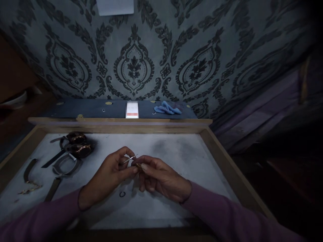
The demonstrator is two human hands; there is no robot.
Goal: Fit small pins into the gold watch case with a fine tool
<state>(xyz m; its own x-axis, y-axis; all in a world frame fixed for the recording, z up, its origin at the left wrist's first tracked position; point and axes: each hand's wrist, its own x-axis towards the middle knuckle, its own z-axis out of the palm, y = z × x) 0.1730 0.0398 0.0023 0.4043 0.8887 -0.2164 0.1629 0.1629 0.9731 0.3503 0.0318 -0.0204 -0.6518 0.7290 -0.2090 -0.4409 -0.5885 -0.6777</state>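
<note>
My left hand is closed around a thin, pointed silver tool, possibly tweezers; its exact kind is unclear. A small gold-brown piece sits pinched between the thumb and fingers of my right hand, with my left thumb tip against it. Most of that piece is hidden by fingers. Below the hands, a small dark ring lies on the white surface. To the left are two dark wristwatches with gold-coloured trim, beside a looped grey strap.
A dark strap with a gold chain and another strap piece lie at left. A raised wooden rim borders the work surface. Beyond it, a lit phone and a blue cloth rest on a ledge against the patterned wall.
</note>
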